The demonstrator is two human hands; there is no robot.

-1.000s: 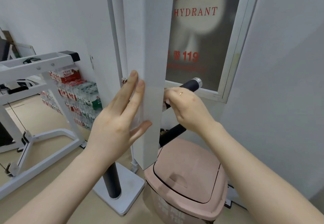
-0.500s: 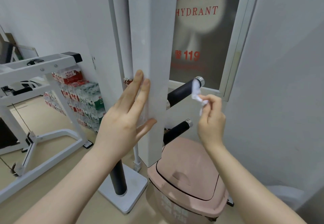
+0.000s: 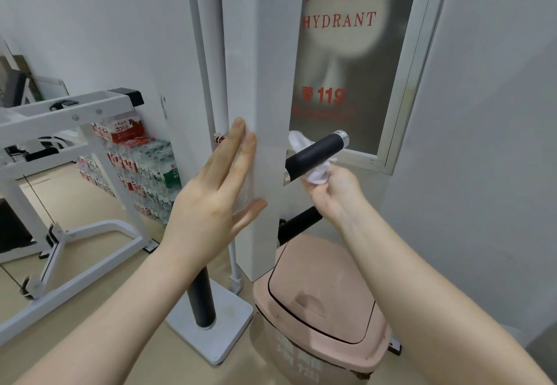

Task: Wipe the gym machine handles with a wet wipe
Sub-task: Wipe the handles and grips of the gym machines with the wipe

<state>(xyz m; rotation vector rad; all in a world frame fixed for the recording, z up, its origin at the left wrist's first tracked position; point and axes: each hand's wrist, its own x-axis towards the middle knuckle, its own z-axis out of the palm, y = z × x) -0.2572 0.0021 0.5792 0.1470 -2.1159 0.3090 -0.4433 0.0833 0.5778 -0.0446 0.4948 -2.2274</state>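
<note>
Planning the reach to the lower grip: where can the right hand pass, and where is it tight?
Open: the gap right of the white post, between the upper handle and lower handle, though the right hand with the wet wipe sits there. Tight: the lower handle lies just above the pink bin lid. The left hand presses the post.

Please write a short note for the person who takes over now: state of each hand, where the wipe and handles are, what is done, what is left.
Left hand: open, flat against the white post, steadying it.
Right hand: grip on the wet wipe, which is wrapped under and behind the upper handle, near the middle of it.
Lower handle: just below, above the pink bin, not touched now.
Done: cannot be told from this view how much is clean.
Left: finish the upper handle to its metal end, then probably the lower handle.
</note>
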